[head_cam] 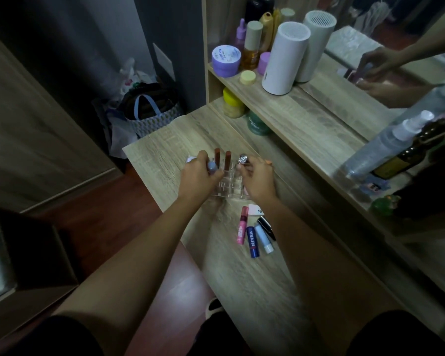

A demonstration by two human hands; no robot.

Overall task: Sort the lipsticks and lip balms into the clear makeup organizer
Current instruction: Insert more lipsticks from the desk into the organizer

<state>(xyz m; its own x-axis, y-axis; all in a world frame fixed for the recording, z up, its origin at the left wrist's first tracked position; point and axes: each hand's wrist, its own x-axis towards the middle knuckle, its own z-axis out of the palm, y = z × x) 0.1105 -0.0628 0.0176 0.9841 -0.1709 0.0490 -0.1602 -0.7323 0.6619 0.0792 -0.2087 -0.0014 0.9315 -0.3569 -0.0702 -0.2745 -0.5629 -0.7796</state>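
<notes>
I see both hands over the clear organizer [228, 186], which sits on the wooden table [165, 155] just in front of the shelf unit. My left hand [198, 176] has its fingers wrapped around a pale blue tube [211, 166], held upright at the organizer's left edge; I cannot tell whether the tube is seated in a slot. My right hand [257, 177] pinches a silver-topped lipstick [242, 159] between thumb and fingertips above the organizer's far right corner. Two reddish-brown lipsticks [222, 158] stand upright in the back row of the organizer, side by side, between the two hands. Nearer to me on the table lies a loose group: a pink tube [242, 225], a dark blue lip balm [252, 242], a light blue lip balm [263, 238] and a black tube [266, 227], close together and fanned out. A white item [256, 209] with lettering lies just beyond them, near the organizer's front edge. Image blur prevents counting the compartments.
</notes>
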